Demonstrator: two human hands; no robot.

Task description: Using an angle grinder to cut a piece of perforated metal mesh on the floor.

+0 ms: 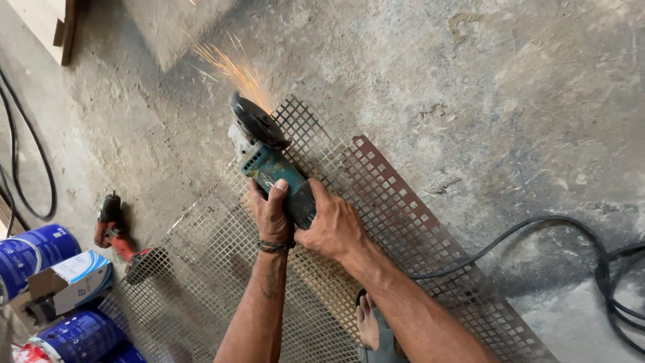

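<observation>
While both hands clamp the teal angle grinder (pixel 272 173), its disc (pixel 257 121) bites the far edge of the perforated metal sheet (pixel 222 255) lying flat on the concrete floor (pixel 470 87).

Left hand (pixel 271 214) wraps the grinder body from above, right hand (pixel 330 225) closes round the rear grip just beside it: two-handed hold, likely to steady the tool against kickback. Disc is tilted edge-down, sparks (pixel 228 67) fly up and away from the person. A sandalled foot (pixel 373 329) rests on the sheet near the wrists, probably pinning it. A rust-coloured perforated strip (pixel 416 228) lies along the sheet's right side. Power cable (pixel 578 235) trails right, apart from the cut. Red power tool (pixel 114 232) lies idle at the sheet's left edge, blue cans (pixel 30 252) and a carton (pixel 70 282) beyond it.
</observation>
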